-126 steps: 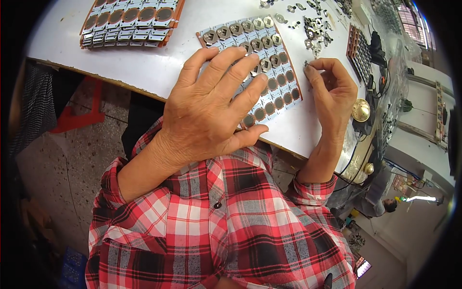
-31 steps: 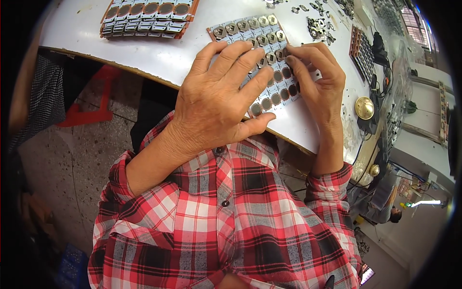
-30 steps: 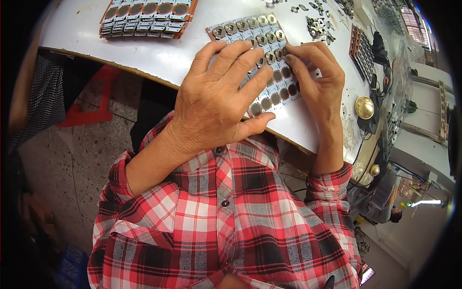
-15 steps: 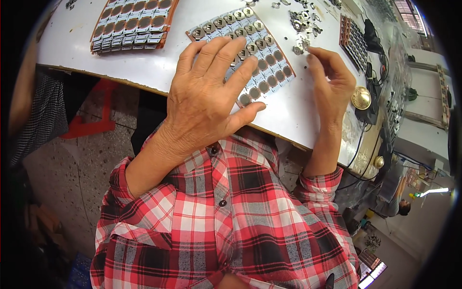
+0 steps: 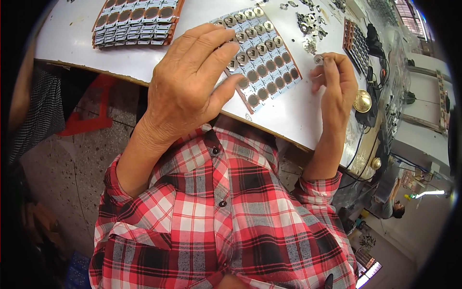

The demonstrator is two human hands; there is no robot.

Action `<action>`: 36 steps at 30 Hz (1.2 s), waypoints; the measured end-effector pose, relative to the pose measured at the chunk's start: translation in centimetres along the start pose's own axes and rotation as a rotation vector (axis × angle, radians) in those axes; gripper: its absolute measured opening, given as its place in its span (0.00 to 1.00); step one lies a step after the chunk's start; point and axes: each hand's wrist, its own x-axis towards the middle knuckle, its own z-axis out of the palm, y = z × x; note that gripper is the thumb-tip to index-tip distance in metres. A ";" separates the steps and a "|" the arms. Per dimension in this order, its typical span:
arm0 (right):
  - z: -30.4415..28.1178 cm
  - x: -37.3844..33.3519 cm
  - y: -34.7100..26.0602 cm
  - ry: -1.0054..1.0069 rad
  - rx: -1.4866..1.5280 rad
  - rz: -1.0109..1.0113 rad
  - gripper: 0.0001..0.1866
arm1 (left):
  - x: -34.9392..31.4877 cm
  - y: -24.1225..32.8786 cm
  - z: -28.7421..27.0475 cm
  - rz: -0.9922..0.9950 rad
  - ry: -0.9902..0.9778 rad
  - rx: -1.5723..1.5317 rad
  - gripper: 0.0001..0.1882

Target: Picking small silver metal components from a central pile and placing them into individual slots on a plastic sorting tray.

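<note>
A circuit board panel (image 5: 265,80) lies on the white table in front of me. Small metal clips (image 5: 242,59) sit in its farther rows, while the nearer rows show bare round dark pads. My left hand (image 5: 190,77) is over the panel's left side, fingers loosely bent and thumb stretched apart, with nothing visible in it. Its fingers cover part of the panel. Right of the panel, my right hand (image 5: 337,79) pinches a small shiny metal clip (image 5: 318,59) between thumb and forefinger, raised off the table.
Loose metal clips (image 5: 312,24) are heaped beyond my right hand. A stack of similar panels (image 5: 134,36) stands at the far left; another panel (image 5: 355,45) lies at the right. A brass-coloured dome (image 5: 362,99) and cables are at the right edge. A red stool (image 5: 91,116) is below left.
My right hand has taken up a metal clip from near the loose heap and drawn it slightly back. My left hand has shifted left, uncovering more of the panel.
</note>
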 end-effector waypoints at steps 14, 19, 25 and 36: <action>1.9 -2.9 -4.3 -0.320 0.605 0.284 0.13 | 0.1 -0.2 0.2 0.009 0.071 -0.052 0.22; 3.5 -3.6 -5.2 -0.304 0.716 0.305 0.16 | -0.3 1.4 0.1 0.037 0.121 -0.214 0.20; 4.2 -3.8 -5.0 -0.308 0.715 0.236 0.17 | 0.0 3.5 -0.3 -0.316 -0.047 -0.682 0.13; 4.4 -3.7 -4.1 -0.239 0.821 0.288 0.12 | 0.8 4.1 -1.1 -0.661 -0.001 -1.016 0.07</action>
